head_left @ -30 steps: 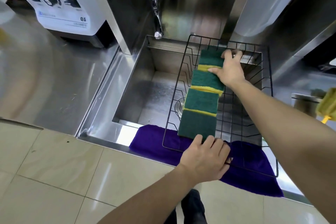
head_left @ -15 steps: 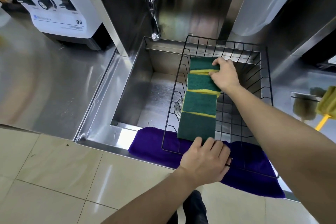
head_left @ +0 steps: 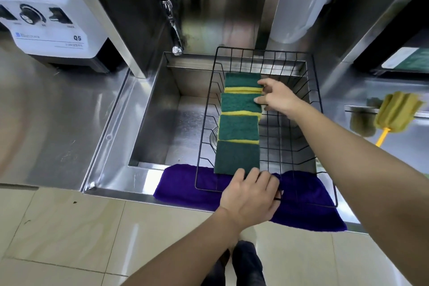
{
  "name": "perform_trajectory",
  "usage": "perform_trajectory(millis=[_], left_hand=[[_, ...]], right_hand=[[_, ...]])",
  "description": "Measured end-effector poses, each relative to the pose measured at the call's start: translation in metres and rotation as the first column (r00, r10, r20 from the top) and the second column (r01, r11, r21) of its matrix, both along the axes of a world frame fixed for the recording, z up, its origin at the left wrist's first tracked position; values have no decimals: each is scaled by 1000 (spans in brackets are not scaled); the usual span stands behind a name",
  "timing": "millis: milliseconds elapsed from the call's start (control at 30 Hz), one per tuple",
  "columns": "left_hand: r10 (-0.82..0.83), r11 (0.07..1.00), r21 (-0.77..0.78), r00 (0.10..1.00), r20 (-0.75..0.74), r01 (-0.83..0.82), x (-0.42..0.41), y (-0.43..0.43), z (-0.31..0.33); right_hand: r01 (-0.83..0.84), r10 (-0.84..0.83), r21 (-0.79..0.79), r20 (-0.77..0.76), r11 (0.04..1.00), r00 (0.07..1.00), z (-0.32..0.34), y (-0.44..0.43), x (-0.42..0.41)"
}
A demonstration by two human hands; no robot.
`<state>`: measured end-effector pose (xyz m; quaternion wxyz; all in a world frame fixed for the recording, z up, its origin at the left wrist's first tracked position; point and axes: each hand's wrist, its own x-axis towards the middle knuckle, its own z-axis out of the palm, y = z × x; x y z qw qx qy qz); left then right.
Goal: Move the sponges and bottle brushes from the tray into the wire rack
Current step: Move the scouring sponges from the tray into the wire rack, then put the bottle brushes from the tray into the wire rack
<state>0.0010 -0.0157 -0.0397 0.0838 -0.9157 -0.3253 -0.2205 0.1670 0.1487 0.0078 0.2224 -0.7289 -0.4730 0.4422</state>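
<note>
Several green-and-yellow sponges [head_left: 239, 127] lie overlapping in a row along the left side of the black wire rack [head_left: 262, 50], which sits over the sink. My left hand [head_left: 250, 195] is at the rack's near rim, fingers curled on the lower edge of the nearest sponge [head_left: 236, 158]. At the far end, my right hand [head_left: 278, 97] has its fingers apart, with the tips at the right edge of the two farthest sponges. A bottle brush [head_left: 394, 111] with a yellow foam head and yellow handle lies on the counter at the right, apart from both hands.
The steel sink [head_left: 162, 123] opens left of the rack, with a tap [head_left: 173, 28] above its back edge. A purple cloth [head_left: 183, 183] lies under the rack's near side. A white machine [head_left: 46, 18] stands on the left counter.
My right hand has slid off the top of the far sponges to their right edge and spread its fingers. The sponge row has settled lower in the rack. My left hand has stayed put.
</note>
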Motion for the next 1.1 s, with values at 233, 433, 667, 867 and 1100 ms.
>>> perform_trajectory(millis=[233, 433, 667, 867, 1100], left_hand=[[-15, 995, -105, 994, -106, 4, 4, -1, 8], [-70, 984, -174, 971, -227, 31, 36, -14, 20], [-113, 981, -181, 964, -241, 70, 53, -17, 17], [-102, 981, -185, 967, -233, 59, 52, -16, 15], [-89, 981, -190, 965, -248, 41, 51, -16, 14]], right_hand=[[66, -106, 211, 186, 975, 977, 22, -29, 30], [297, -421, 354, 350, 887, 837, 34, -76, 85], [505, -488, 141, 564, 851, 666, 23, -146, 129], [484, -347, -75, 604, 872, 718, 4, -174, 133], [477, -299, -184, 576, 859, 761, -5, -174, 128]])
